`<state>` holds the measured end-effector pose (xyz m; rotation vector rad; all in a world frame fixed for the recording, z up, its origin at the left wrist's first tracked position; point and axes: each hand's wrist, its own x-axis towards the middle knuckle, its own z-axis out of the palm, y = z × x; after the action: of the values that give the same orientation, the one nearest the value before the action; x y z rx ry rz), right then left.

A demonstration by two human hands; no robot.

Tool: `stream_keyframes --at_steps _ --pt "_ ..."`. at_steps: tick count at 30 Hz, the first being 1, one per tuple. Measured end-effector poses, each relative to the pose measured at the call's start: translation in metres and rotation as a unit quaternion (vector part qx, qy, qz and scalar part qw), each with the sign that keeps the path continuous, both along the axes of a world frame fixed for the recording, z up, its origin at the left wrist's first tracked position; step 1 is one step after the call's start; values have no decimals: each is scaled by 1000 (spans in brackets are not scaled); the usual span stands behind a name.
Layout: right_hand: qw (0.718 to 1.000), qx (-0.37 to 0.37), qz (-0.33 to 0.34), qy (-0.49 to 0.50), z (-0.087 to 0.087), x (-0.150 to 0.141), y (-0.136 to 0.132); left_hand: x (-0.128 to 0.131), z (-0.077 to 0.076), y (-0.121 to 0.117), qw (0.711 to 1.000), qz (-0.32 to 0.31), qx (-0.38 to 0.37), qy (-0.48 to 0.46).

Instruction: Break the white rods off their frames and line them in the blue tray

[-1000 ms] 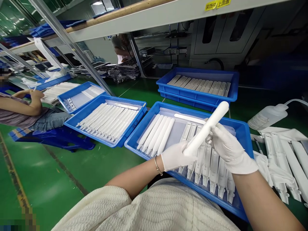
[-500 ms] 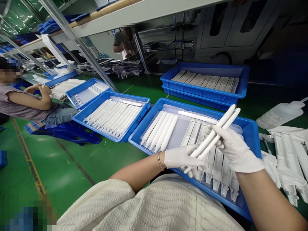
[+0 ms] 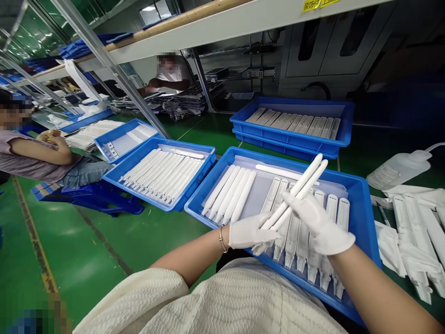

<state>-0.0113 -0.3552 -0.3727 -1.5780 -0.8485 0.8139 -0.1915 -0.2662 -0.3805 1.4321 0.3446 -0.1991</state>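
- Head view: step in hand looks to be two-handed work on two white strips (image 3: 306,175), side by side and tilted, above the middle of the near blue tray (image 3: 359,218); cannot tell whether they are joined.
- Left grip (image 3: 248,232): gloved, closed round the strips' lower ends; next move seems to call for keeping those ends steady and even.
- Right grip (image 3: 320,222): gloved, pinching the strips around mid-length; upper ends jut out free; light, even pressure judged best, so neither slides.
- Around, from left: a seated co-worker (image 3: 41,157) on a blue stool (image 3: 93,197); a neighbouring tray (image 3: 200,178) with a row of white parts (image 3: 162,178); a second person (image 3: 170,79) farther back.
- Near tray, left to right: four smooth pieces (image 3: 230,192); a lone piece (image 3: 274,170) lying crosswise on the far side; open-faced pieces (image 3: 342,218), partly hidden under grips and strips; these sit below, in the way of any low sweep.
- Behind: stacked blue trays (image 3: 278,132); far right, a squeeze bottle (image 3: 398,171) and loose white parts (image 3: 410,232), outside the tray, well apart from the strips.
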Motion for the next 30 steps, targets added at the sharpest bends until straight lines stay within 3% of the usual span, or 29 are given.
stream_keyframes --at_steps 4,7,12,19,24,30 --pt "984 15 -166 65 11 47 3 -16 -1 0 998 -38 -2 51" --pt "969 64 -223 88 15 63 0 -22 -3 -1 997 -38 11 69" --pt "982 75 -155 83 16 48 -8 -25 -6 -2 984 28 158 72" --pt "985 93 -110 95 22 36 -18 -19 -9 0 928 118 348 67" --pt "978 115 -119 127 16 39 -20 -14 -7 1 884 116 436 120" --pt "970 141 -136 146 13 40 -20 -10 -6 1 850 103 489 166"
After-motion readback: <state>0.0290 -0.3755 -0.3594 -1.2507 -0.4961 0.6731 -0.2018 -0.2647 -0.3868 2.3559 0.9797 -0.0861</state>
